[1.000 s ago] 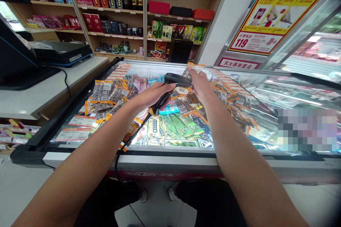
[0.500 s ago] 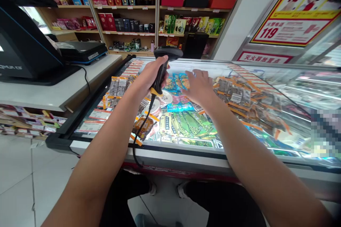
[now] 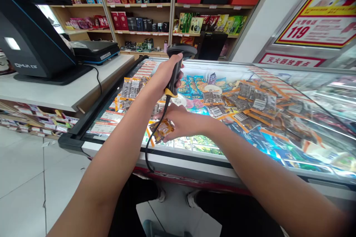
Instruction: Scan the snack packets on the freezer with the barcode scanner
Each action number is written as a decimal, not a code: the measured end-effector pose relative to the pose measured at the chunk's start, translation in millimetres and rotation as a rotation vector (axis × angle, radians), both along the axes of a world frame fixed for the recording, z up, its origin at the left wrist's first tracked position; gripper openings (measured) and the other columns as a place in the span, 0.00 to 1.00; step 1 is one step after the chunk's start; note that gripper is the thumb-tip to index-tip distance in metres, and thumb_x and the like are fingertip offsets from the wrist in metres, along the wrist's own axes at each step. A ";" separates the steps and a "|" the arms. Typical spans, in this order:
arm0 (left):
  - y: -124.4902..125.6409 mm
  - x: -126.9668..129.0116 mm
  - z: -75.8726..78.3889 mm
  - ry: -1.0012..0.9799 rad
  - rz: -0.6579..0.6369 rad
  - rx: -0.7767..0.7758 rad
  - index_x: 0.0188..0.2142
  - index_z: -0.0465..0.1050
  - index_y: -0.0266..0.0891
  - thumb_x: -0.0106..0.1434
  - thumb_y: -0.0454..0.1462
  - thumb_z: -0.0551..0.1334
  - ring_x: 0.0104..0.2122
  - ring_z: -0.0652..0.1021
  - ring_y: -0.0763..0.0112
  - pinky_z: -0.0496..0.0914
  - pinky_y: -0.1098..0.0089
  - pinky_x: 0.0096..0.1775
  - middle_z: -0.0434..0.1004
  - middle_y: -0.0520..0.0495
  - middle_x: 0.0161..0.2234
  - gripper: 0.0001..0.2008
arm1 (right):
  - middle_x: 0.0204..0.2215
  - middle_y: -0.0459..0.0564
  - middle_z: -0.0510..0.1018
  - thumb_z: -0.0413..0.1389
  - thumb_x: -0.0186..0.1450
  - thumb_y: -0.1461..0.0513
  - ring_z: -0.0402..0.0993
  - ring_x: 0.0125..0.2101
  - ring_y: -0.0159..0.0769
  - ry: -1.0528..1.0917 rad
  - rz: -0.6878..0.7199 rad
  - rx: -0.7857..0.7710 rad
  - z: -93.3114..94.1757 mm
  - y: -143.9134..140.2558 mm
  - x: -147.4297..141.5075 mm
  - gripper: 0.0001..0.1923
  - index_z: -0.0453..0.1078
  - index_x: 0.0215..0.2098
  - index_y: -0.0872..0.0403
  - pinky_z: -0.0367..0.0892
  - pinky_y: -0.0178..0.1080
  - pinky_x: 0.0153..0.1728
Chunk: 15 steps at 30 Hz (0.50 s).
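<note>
Barcode scanner [image 3: 178, 59] in left hand [image 3: 164, 76]; right hand [image 3: 180, 122] on orange snack packet [image 3: 164, 130]; sign [image 3: 314, 26] reads "119"

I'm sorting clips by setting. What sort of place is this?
Most likely a small shop's checkout. The left hand holds a corded barcode scanner, a till screen stands on the counter, and shelves carry boxed goods and bottles.

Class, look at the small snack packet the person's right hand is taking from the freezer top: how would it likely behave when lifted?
The snack packet looks like glossy film, so probably light, floppy and a bit slippery. The right hand holds it by fingertips alone, suggesting little weight.
</note>
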<state>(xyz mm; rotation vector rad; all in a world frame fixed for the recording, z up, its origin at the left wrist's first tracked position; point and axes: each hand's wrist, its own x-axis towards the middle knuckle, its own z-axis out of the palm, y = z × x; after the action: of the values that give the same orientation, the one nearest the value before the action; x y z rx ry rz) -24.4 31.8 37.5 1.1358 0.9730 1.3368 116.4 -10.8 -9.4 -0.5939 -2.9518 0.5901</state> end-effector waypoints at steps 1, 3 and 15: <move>-0.1 0.1 0.0 -0.012 -0.006 0.005 0.41 0.69 0.38 0.70 0.52 0.60 0.15 0.69 0.78 0.61 0.74 0.22 0.69 0.54 0.21 0.19 | 0.53 0.56 0.79 0.71 0.58 0.49 0.72 0.56 0.59 -0.022 -0.034 0.019 3.5 2.1 3.9 0.27 0.79 0.53 0.47 0.65 0.55 0.57; -0.9 0.4 0.8 -0.037 -0.011 0.030 0.40 0.68 0.38 0.71 0.52 0.58 0.14 0.68 0.78 0.61 0.73 0.21 0.68 0.55 0.20 0.18 | 0.51 0.55 0.79 0.70 0.58 0.49 0.73 0.54 0.58 -0.059 -0.117 0.065 10.0 9.0 13.3 0.26 0.79 0.52 0.47 0.65 0.56 0.56; -13.7 18.0 3.0 -0.049 -0.100 0.031 0.39 0.67 0.40 0.73 0.53 0.52 0.12 0.66 0.79 0.59 0.75 0.19 0.66 0.56 0.19 0.20 | 0.37 0.53 0.82 0.55 0.65 0.38 0.78 0.39 0.45 0.849 -0.696 -0.533 -1.8 112.4 80.1 0.27 0.75 0.47 0.48 0.71 0.43 0.37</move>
<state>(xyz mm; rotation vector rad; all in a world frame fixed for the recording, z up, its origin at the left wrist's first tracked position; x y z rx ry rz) -6.4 18.1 40.5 1.1547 0.8516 1.2975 196.5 101.5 -11.2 -1.0119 -1.6533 1.1567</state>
